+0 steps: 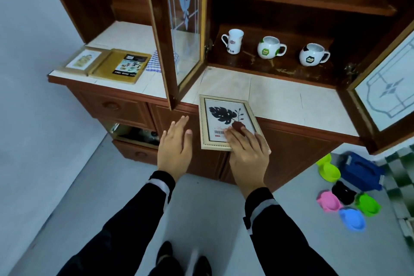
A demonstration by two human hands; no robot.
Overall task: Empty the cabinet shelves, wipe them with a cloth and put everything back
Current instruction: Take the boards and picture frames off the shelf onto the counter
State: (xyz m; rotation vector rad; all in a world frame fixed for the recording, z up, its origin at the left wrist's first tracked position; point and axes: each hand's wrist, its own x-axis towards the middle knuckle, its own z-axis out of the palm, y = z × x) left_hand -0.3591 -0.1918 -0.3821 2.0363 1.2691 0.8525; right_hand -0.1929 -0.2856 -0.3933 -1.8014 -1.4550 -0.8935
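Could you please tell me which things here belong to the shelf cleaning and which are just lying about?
Job: shelf, tall mug, green mug, black mug, cloth, tray, small frame, leaf frame under the right hand.
Lying about: plastic dishes and blue box on the floor.

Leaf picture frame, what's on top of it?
The right hand rests its fingers on the frame, covering much of its near right part. The thumb is hidden; nothing else lies on it.

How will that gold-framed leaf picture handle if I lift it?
Gold-framed leaf picture: probably rigid and light, being thin and flat. Its glazed front looks breakable and likely slippery. It overhangs the white tiled counter, so it could tip off.
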